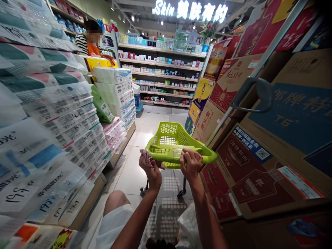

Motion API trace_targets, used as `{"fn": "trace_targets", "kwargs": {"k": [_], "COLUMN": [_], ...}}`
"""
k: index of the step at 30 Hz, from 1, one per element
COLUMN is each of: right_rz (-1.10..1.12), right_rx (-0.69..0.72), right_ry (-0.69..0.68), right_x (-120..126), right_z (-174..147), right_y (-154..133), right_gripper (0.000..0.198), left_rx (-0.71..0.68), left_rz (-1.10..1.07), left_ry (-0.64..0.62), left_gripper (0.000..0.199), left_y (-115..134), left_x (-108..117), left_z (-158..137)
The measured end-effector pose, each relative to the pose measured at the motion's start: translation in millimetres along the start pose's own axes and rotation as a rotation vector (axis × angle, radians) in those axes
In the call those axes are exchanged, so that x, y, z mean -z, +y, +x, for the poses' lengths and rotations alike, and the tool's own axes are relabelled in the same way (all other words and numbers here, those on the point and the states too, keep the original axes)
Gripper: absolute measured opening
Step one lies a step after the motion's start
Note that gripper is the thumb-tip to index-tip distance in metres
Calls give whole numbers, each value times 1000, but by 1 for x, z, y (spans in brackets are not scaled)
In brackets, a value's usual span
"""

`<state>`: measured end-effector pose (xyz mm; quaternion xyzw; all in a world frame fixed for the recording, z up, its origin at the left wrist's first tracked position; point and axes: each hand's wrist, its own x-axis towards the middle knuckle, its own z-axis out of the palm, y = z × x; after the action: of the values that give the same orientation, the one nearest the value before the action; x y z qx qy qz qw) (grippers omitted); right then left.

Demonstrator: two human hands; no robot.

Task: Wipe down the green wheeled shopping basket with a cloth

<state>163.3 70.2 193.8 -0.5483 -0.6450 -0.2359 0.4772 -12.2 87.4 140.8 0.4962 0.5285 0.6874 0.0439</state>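
Two hands [152, 170] [191, 163] at cart [207, 157], aisle [141, 133] between stacks [114, 93] [259, 173]

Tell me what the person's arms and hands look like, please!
The left hand and right hand wear no gloves. The left arm and right arm are slim and bare as far as they show: no sleeves, watch or bracelet to see.

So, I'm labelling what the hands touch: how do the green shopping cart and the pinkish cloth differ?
Colour: the shopping cart is bright lime green, the cloth a dull pink.
Shape: the shopping cart has a stiff basket full of holes, while the cloth is crumpled.
Size: the shopping cart is far larger than the cloth.
Shared: both are held, the cloth in the left hand, the shopping cart by the right hand.
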Motion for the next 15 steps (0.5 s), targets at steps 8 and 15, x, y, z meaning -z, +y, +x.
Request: {"fn": "trace_targets", "kwargs": {"k": [8, 15], "right_rz": [-13, 6], "right_rx": [-1, 1], "right_ry": [-12, 39], "right_x": [-7, -11], "right_z": [2, 2], "right_y": [-7, -8], "right_gripper": [12, 12], "left_rx": [382, -282], "left_rz": [-346, 103], "left_ry": [-140, -238], "left_gripper": [57, 29], "left_y": [-25, 11], "left_x": [-3, 30], "left_z": [81, 56]}}
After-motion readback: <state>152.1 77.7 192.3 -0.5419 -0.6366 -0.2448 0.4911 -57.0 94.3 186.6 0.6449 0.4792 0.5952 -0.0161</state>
